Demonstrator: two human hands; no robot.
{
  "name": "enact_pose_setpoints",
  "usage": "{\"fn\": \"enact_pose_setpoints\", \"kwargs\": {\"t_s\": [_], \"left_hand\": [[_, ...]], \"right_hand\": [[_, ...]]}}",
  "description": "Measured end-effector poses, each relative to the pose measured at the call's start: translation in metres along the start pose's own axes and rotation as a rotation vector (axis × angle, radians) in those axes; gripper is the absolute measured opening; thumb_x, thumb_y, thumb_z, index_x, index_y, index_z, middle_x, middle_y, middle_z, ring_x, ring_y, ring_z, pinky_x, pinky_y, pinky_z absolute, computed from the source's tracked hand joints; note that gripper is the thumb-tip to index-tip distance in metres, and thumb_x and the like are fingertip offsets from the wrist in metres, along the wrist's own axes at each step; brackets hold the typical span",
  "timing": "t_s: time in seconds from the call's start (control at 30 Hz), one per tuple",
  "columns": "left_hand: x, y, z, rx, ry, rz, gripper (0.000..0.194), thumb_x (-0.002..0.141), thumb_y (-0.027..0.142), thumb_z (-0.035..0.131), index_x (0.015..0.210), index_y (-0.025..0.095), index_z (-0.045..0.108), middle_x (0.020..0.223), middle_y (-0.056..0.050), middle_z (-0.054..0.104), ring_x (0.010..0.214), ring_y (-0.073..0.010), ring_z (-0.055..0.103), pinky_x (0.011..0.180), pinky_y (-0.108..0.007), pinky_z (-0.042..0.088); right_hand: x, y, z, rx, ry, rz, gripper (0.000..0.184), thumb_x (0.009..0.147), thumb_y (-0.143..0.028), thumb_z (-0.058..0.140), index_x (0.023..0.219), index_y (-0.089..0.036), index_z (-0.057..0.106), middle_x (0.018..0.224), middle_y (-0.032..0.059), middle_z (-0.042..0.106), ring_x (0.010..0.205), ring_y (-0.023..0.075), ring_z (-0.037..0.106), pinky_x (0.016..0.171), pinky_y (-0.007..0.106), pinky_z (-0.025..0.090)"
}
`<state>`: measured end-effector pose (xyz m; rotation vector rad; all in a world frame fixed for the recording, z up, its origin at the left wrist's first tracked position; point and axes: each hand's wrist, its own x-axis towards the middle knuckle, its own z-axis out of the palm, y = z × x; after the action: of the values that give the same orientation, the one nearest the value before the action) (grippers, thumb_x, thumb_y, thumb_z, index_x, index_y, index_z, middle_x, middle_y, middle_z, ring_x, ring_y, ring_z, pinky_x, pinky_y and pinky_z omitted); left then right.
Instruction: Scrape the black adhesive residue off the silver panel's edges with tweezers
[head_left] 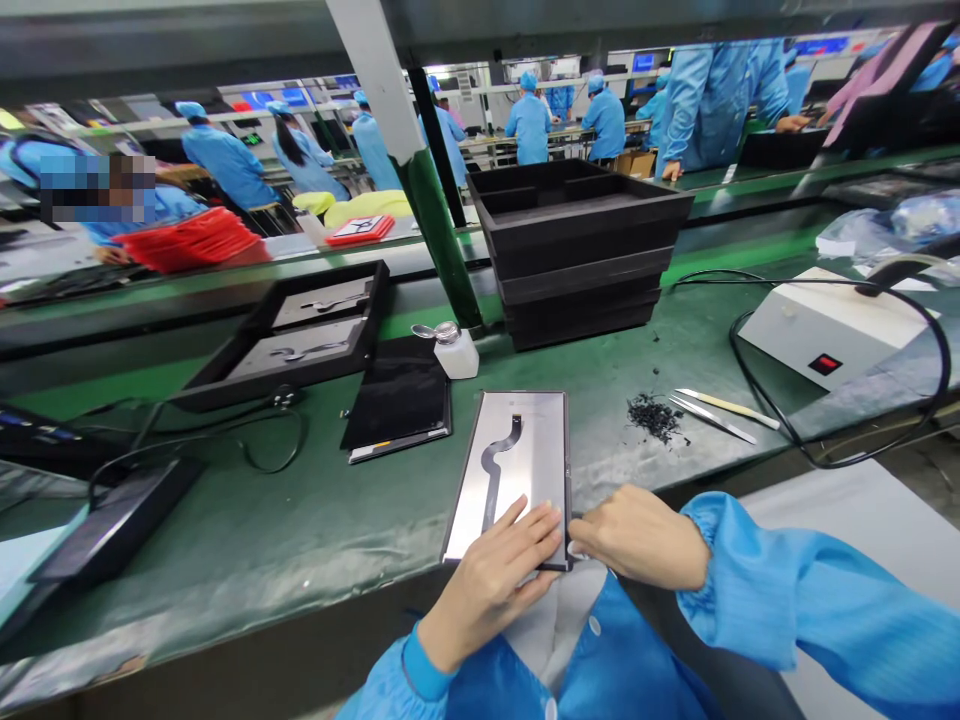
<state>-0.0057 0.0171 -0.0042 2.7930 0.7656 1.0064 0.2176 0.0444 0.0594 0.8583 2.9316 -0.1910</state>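
Note:
An LCD panel [536,440] lies silver back up at the bench's front edge, with a dark flex cable [493,470] curving along it. My left hand [499,575] rests on its near end, fingers stretched out over the surface. At the panel's lower right edge is my right hand [637,535], fingers closed in a pinch; what they hold, if anything, is hidden. To the right lie a pile of black scraps [654,418] and two pairs of tweezers, one silver [712,419] and one yellowish [727,407].
Left of the panel sit stacked dark screens [401,395], a white pump bottle [456,355] and a black tray [300,375] with panels. Behind stand stacked black trays [581,250] and a green post [439,240]. A white box [832,325] with a black cable occupies the right. Several co-workers are beyond.

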Motion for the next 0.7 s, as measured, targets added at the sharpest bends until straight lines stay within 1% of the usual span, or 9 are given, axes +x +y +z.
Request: {"fn": "enact_pose_setpoints", "kwargs": {"t_s": [0.17, 0.23, 0.27, 0.33, 0.4, 0.43, 0.5, 0.6, 0.7], "left_hand": [[0.001, 0.0, -0.002, 0.007, -0.016, -0.002, 0.034, 0.099, 0.02, 0.054, 0.132, 0.012, 0.053, 0.125, -0.017, 0.067, 0.125, -0.027, 0.059, 0.11, -0.051, 0.044], [0.001, 0.001, -0.002, 0.005, -0.022, -0.009, 0.032, 0.099, 0.02, 0.054, 0.13, 0.012, 0.054, 0.126, -0.017, 0.067, 0.126, -0.0271, 0.058, 0.11, -0.051, 0.044], [0.001, 0.001, -0.002, 0.002, -0.021, -0.011, 0.032, 0.099, 0.019, 0.054, 0.13, 0.011, 0.055, 0.126, -0.017, 0.067, 0.126, -0.0273, 0.058, 0.11, -0.051, 0.044], [0.001, 0.001, -0.002, -0.005, -0.018, -0.012, 0.033, 0.098, 0.019, 0.055, 0.13, 0.011, 0.054, 0.126, -0.018, 0.067, 0.127, -0.0275, 0.057, 0.11, -0.051, 0.044], [0.0, 0.001, -0.001, -0.008, -0.007, -0.007, 0.035, 0.098, 0.018, 0.056, 0.132, 0.011, 0.053, 0.126, -0.018, 0.067, 0.127, -0.0277, 0.057, 0.11, -0.051, 0.043], [-0.001, 0.0, -0.001, -0.007, -0.004, -0.005, 0.035, 0.098, 0.018, 0.056, 0.132, 0.011, 0.053, 0.126, -0.017, 0.067, 0.128, -0.0279, 0.057, 0.11, -0.05, 0.044], [-0.002, -0.001, 0.001, -0.002, 0.002, 0.004, 0.035, 0.098, 0.017, 0.056, 0.132, 0.011, 0.054, 0.126, -0.017, 0.067, 0.127, -0.0282, 0.057, 0.11, -0.05, 0.044], [-0.002, -0.003, 0.002, 0.01, 0.017, 0.02, 0.032, 0.097, 0.015, 0.056, 0.128, 0.01, 0.057, 0.125, -0.016, 0.067, 0.126, -0.0276, 0.058, 0.111, -0.048, 0.043], [-0.001, -0.005, 0.001, 0.025, 0.033, 0.048, 0.03, 0.098, 0.014, 0.055, 0.127, 0.009, 0.059, 0.124, -0.016, 0.068, 0.125, -0.0259, 0.059, 0.112, -0.045, 0.042]], "right_hand": [[-0.001, -0.001, -0.002, 0.017, -0.015, -0.005, 0.019, 0.098, -0.025, 0.056, 0.085, -0.018, 0.067, 0.074, 0.005, 0.077, 0.061, 0.0197, 0.07, 0.047, 0.033, 0.02], [-0.003, 0.007, -0.007, 0.062, 0.001, 0.038, 0.019, 0.099, -0.026, 0.055, 0.084, -0.019, 0.066, 0.072, 0.0036, 0.076, 0.061, 0.0192, 0.07, 0.048, 0.031, 0.022], [-0.004, 0.013, -0.01, 0.081, 0.022, 0.091, 0.02, 0.099, -0.027, 0.054, 0.084, -0.02, 0.065, 0.071, 0.0031, 0.076, 0.062, 0.0192, 0.07, 0.05, 0.03, 0.024], [-0.009, 0.034, -0.018, 0.092, 0.083, 0.276, 0.024, 0.102, -0.029, 0.047, 0.086, -0.021, 0.063, 0.07, 0.0027, 0.074, 0.065, 0.0201, 0.07, 0.053, 0.029, 0.027], [-0.015, 0.062, -0.025, 0.086, 0.134, 0.542, 0.022, 0.102, -0.033, 0.046, 0.09, -0.022, 0.061, 0.074, 0.0027, 0.074, 0.07, 0.0218, 0.07, 0.056, 0.027, 0.029], [-0.019, 0.078, -0.027, 0.067, 0.159, 0.641, 0.022, 0.103, -0.032, 0.043, 0.093, -0.021, 0.06, 0.075, 0.0042, 0.074, 0.071, 0.0234, 0.069, 0.056, 0.028, 0.029], [-0.025, 0.109, -0.031, 0.04, 0.193, 0.776, 0.024, 0.104, -0.028, 0.036, 0.101, -0.02, 0.059, 0.077, 0.0067, 0.074, 0.07, 0.0253, 0.068, 0.056, 0.028, 0.03], [-0.028, 0.147, -0.032, 0.003, 0.238, 0.93, 0.025, 0.103, -0.022, 0.035, 0.105, -0.016, 0.059, 0.083, 0.0107, 0.074, 0.073, 0.0269, 0.068, 0.057, 0.03, 0.034], [-0.021, 0.168, -0.028, -0.013, 0.277, 0.936, 0.022, 0.103, -0.023, 0.041, 0.104, -0.018, 0.063, 0.1, 0.0102, 0.071, 0.084, 0.0227, 0.067, 0.068, 0.03, 0.044]]}}
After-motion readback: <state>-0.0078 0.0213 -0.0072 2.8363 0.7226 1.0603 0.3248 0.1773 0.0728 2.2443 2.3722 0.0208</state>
